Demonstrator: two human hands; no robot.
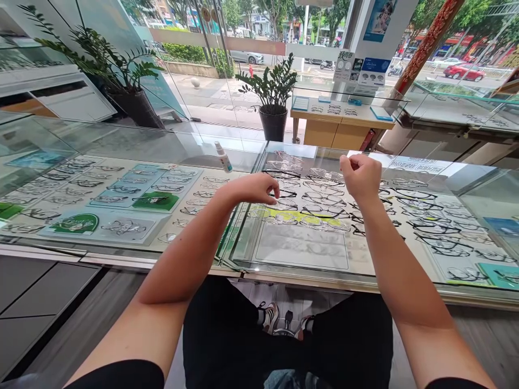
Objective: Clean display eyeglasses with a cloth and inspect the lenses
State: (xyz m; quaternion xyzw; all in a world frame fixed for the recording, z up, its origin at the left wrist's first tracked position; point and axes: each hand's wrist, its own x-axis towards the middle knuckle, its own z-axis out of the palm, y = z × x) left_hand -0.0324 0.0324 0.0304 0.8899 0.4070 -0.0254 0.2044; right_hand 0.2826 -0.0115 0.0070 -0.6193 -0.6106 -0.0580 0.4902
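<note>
My left hand point(256, 188) hovers over the glass display counter point(302, 260), bent down at the wrist. Its fingers are loosely curled, with a gap between thumb and forefinger and nothing visible in it. Further right, my right hand point(362, 175) is raised above the counter with its fingers closed; whatever it may hold is hidden. Beneath both hands lie rows of eyeglasses point(323, 208) under the glass. A small white spray bottle point(223, 157) stands on the counter, to the left of my left hand and farther back.
More eyeglasses point(83, 182) fill the left counter section, some on blue and green trays. Behind the counter stand a potted plant point(272, 92), another leaning pot point(138, 108) and a wooden display table point(336, 116). Large windows face a street. My legs are under the counter edge.
</note>
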